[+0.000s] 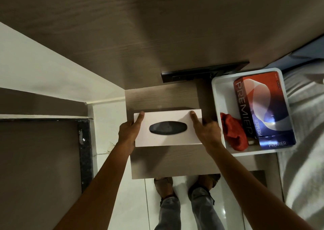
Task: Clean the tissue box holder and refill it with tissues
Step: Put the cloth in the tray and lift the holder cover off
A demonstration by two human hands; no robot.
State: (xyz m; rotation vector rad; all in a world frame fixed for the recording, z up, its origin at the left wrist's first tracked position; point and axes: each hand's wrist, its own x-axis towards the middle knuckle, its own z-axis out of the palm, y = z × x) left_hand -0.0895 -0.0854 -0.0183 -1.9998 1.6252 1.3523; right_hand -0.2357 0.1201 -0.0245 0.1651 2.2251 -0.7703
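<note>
A white tissue box holder [168, 138] with a dark oval slot on top sits over a small wooden bedside shelf [163, 96]. My left hand [128, 133] grips its left end and my right hand [206, 131] grips its right end, thumbs lying on the top face. No tissue shows in the slot. To the right, a white tray [220, 96] holds a red and blue "PREMIER" tissue box [266, 110] and a crumpled red cloth [235, 135].
A black bracket [205, 71] is fixed to the wood wall panel just behind the shelf. A bed with grey bedding [305, 128] lies at the right. White tiled floor and my feet [185, 184] show below the shelf. A dark-framed doorway [85, 152] stands left.
</note>
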